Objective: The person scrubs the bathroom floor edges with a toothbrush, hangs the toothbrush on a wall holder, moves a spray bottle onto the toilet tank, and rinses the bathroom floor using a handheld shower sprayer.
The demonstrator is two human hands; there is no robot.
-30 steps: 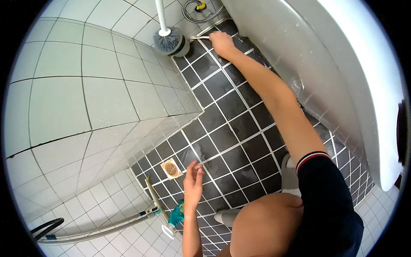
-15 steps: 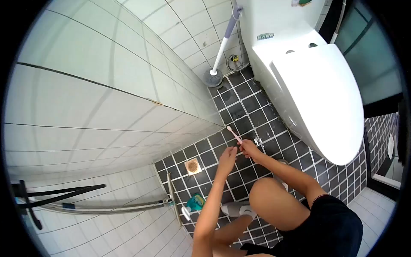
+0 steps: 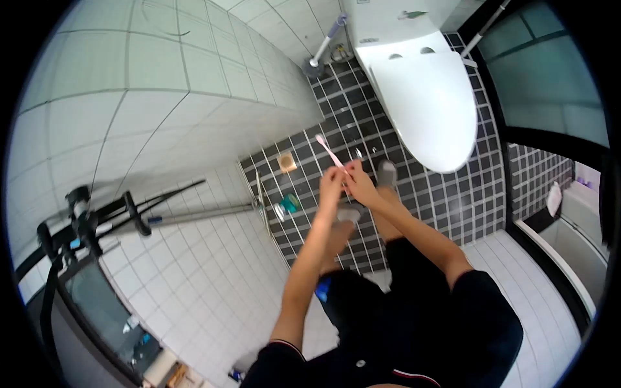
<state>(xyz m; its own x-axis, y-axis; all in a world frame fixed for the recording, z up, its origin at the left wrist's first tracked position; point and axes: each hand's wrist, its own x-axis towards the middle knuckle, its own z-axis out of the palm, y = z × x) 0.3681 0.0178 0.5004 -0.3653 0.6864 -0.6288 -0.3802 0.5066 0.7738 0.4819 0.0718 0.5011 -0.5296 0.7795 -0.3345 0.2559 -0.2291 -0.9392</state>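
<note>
A pink toothbrush (image 3: 330, 151) points up and to the left over the dark floor, its head away from me. My right hand (image 3: 359, 182) is closed around its handle. Close beside it, my left hand (image 3: 332, 185) is also closed, fingertips pinching the same handle. The two hands almost touch, and the fingers partly hide the lower end of the handle.
A white toilet (image 3: 430, 110) with its lid down stands ahead on the right, a toilet brush (image 3: 317, 63) beside it. A square floor drain (image 3: 286, 162) and a teal bottle (image 3: 288, 204) are at the left. A black clothes rack (image 3: 90, 223) juts from the left wall.
I have risen from a crouch to standing, so the view is higher. My left hand has come to the toothbrush handle beside my right hand.
</note>
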